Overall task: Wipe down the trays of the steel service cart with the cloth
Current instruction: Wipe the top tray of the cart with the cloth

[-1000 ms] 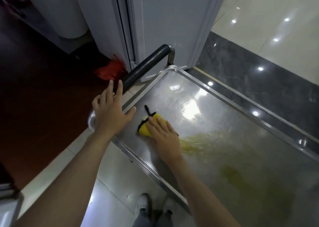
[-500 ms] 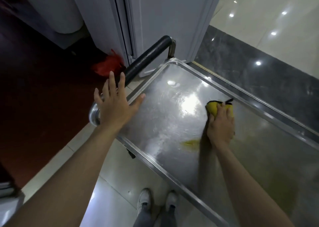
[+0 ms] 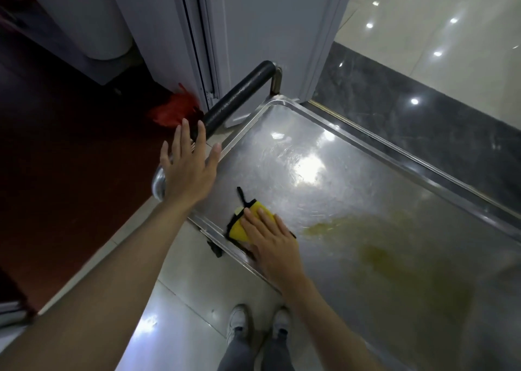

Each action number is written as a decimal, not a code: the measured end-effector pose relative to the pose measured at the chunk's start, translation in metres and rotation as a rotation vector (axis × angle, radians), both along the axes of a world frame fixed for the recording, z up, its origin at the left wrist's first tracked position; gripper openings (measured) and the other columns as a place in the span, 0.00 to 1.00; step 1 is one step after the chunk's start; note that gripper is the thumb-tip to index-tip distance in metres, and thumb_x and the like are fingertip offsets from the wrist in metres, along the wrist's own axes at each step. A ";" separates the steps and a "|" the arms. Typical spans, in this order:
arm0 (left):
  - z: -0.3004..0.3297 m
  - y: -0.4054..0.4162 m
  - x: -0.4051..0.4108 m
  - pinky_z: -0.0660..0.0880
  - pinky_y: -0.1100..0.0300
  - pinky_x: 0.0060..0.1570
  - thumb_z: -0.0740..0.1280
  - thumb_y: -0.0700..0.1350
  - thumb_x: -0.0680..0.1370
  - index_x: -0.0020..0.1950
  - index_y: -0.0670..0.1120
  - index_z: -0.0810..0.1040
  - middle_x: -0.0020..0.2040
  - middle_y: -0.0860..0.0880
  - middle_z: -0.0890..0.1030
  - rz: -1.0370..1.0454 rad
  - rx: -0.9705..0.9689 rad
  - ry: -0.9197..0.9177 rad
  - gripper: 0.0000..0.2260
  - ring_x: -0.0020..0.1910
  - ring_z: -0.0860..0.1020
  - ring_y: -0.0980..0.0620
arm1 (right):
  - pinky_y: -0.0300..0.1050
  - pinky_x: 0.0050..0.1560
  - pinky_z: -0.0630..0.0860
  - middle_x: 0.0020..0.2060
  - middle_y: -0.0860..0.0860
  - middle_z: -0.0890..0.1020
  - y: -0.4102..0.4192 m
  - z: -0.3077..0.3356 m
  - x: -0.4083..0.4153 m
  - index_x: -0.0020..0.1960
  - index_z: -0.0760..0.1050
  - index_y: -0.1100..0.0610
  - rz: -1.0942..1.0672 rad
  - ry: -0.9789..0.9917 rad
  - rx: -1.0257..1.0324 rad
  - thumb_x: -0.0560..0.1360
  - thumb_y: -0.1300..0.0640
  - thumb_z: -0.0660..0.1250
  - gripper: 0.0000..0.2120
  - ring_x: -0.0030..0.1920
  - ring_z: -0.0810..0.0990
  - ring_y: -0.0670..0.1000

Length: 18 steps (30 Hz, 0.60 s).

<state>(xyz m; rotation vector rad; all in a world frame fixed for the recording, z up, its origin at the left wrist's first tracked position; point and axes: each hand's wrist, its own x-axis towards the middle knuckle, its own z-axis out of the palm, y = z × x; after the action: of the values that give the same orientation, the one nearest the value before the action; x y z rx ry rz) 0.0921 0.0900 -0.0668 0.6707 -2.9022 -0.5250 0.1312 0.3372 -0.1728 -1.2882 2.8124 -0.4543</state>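
**A:** Why is the right hand laid flat like that?

**B:** Its fingers are straight, pressing the yellow cloth down onto the top tray, right against the near rim. A flat palm spreads the pressure, I'd judge, so the whole cloth face scrubs the steel.

**A:** And the left hand?

**B:** Open, fingers spread, holding nothing. It sits over the tray's corner near the black cart handle; whether it touches the rim I can't tell. Probably it's there to steady the cart against the wiping.

**A:** Much left?

**B:** Yes. A yellowish smear lies to the right of the cloth, unwiped. Beyond, only a white door frame and a red bag.
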 end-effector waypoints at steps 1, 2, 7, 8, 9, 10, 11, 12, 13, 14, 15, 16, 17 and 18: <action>-0.003 0.000 0.004 0.41 0.42 0.80 0.44 0.63 0.86 0.85 0.52 0.46 0.85 0.47 0.45 -0.011 -0.032 0.019 0.30 0.83 0.43 0.50 | 0.56 0.77 0.63 0.80 0.46 0.63 0.016 0.001 -0.010 0.78 0.68 0.51 -0.035 -0.001 0.005 0.82 0.50 0.62 0.25 0.81 0.58 0.51; -0.006 -0.001 0.007 0.42 0.42 0.80 0.44 0.62 0.86 0.85 0.51 0.47 0.85 0.46 0.46 -0.022 -0.069 0.031 0.29 0.83 0.43 0.49 | 0.57 0.77 0.62 0.80 0.46 0.63 0.034 0.003 -0.023 0.78 0.68 0.51 -0.090 -0.008 0.012 0.82 0.51 0.59 0.24 0.81 0.57 0.51; -0.016 0.013 0.023 0.42 0.39 0.80 0.47 0.61 0.87 0.85 0.51 0.43 0.85 0.44 0.44 0.015 -0.178 0.045 0.29 0.83 0.42 0.45 | 0.62 0.77 0.61 0.81 0.48 0.61 0.131 0.008 -0.078 0.79 0.64 0.52 -0.487 -0.073 0.016 0.84 0.50 0.54 0.24 0.82 0.54 0.52; -0.018 0.025 0.029 0.41 0.38 0.80 0.49 0.60 0.87 0.84 0.52 0.42 0.84 0.45 0.42 0.040 -0.143 0.063 0.30 0.83 0.41 0.45 | 0.63 0.76 0.61 0.81 0.49 0.61 0.143 0.010 -0.083 0.79 0.64 0.52 -0.580 -0.091 -0.001 0.85 0.51 0.56 0.23 0.82 0.54 0.54; -0.021 0.039 0.037 0.41 0.38 0.79 0.51 0.58 0.87 0.84 0.53 0.41 0.84 0.46 0.39 0.057 -0.081 0.088 0.30 0.83 0.39 0.46 | 0.64 0.76 0.61 0.81 0.49 0.60 0.150 0.012 -0.086 0.79 0.64 0.53 -0.666 -0.117 -0.011 0.85 0.52 0.57 0.23 0.82 0.54 0.54; -0.024 0.057 0.045 0.41 0.38 0.79 0.52 0.57 0.87 0.84 0.54 0.40 0.84 0.47 0.38 0.058 -0.011 0.107 0.30 0.83 0.38 0.47 | 0.65 0.77 0.59 0.81 0.50 0.60 0.151 0.015 -0.086 0.80 0.63 0.53 -0.741 -0.145 -0.013 0.85 0.53 0.59 0.24 0.82 0.54 0.55; -0.028 0.074 0.054 0.42 0.38 0.79 0.54 0.55 0.87 0.84 0.54 0.40 0.84 0.47 0.37 0.041 0.043 0.113 0.31 0.83 0.38 0.47 | 0.64 0.78 0.58 0.82 0.49 0.59 0.147 0.017 -0.084 0.80 0.62 0.54 -0.795 -0.165 -0.008 0.85 0.54 0.59 0.24 0.82 0.52 0.55; -0.032 0.091 0.062 0.43 0.37 0.79 0.54 0.54 0.87 0.84 0.55 0.40 0.84 0.48 0.36 0.017 0.080 0.102 0.31 0.83 0.37 0.47 | 0.64 0.78 0.57 0.82 0.49 0.58 0.140 0.020 -0.081 0.80 0.62 0.54 -0.826 -0.174 -0.001 0.85 0.54 0.59 0.25 0.82 0.52 0.55; -0.038 0.106 0.071 0.43 0.38 0.79 0.55 0.54 0.86 0.84 0.55 0.41 0.84 0.48 0.35 0.001 0.106 0.079 0.31 0.83 0.37 0.47 | 0.63 0.78 0.57 0.82 0.49 0.58 0.132 0.021 -0.076 0.80 0.62 0.54 -0.832 -0.175 0.004 0.85 0.54 0.59 0.25 0.82 0.52 0.54; -0.045 0.118 0.080 0.43 0.38 0.79 0.55 0.54 0.86 0.84 0.56 0.40 0.83 0.48 0.35 0.012 0.130 0.054 0.31 0.83 0.37 0.47 | 0.63 0.78 0.58 0.82 0.49 0.58 0.124 0.020 -0.069 0.80 0.61 0.54 -0.805 -0.164 0.012 0.85 0.53 0.58 0.25 0.82 0.52 0.54; -0.050 0.129 0.088 0.43 0.39 0.80 0.54 0.55 0.86 0.84 0.56 0.40 0.84 0.48 0.35 0.057 0.163 0.028 0.31 0.83 0.38 0.46 | 0.62 0.78 0.58 0.82 0.49 0.58 0.115 0.019 -0.061 0.80 0.61 0.54 -0.755 -0.141 0.023 0.85 0.52 0.57 0.25 0.82 0.52 0.54; -0.056 0.137 0.096 0.44 0.40 0.80 0.53 0.57 0.86 0.84 0.56 0.41 0.84 0.48 0.36 0.132 0.213 0.002 0.31 0.83 0.40 0.45 | 0.61 0.78 0.59 0.81 0.49 0.59 0.106 0.017 -0.053 0.80 0.62 0.54 -0.696 -0.111 0.032 0.85 0.50 0.55 0.24 0.82 0.53 0.54; -0.060 0.145 0.103 0.46 0.41 0.80 0.53 0.58 0.85 0.84 0.57 0.40 0.84 0.48 0.37 0.222 0.275 -0.025 0.31 0.83 0.44 0.43 | 0.60 0.78 0.59 0.81 0.49 0.61 0.097 0.017 -0.043 0.80 0.63 0.53 -0.632 -0.081 0.035 0.85 0.49 0.54 0.24 0.82 0.54 0.54; -0.064 0.151 0.110 0.47 0.41 0.80 0.52 0.58 0.85 0.84 0.57 0.40 0.84 0.47 0.39 0.302 0.338 -0.052 0.31 0.83 0.47 0.41 | 0.59 0.78 0.59 0.81 0.49 0.61 0.087 0.016 -0.032 0.79 0.64 0.53 -0.571 -0.057 0.030 0.84 0.49 0.55 0.24 0.82 0.54 0.54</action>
<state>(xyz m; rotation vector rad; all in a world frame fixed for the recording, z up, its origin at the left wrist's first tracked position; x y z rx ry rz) 0.2024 0.2412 -0.1311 1.1573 -2.7046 -0.9754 0.0988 0.4246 -0.1570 -0.4339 3.0854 -0.4395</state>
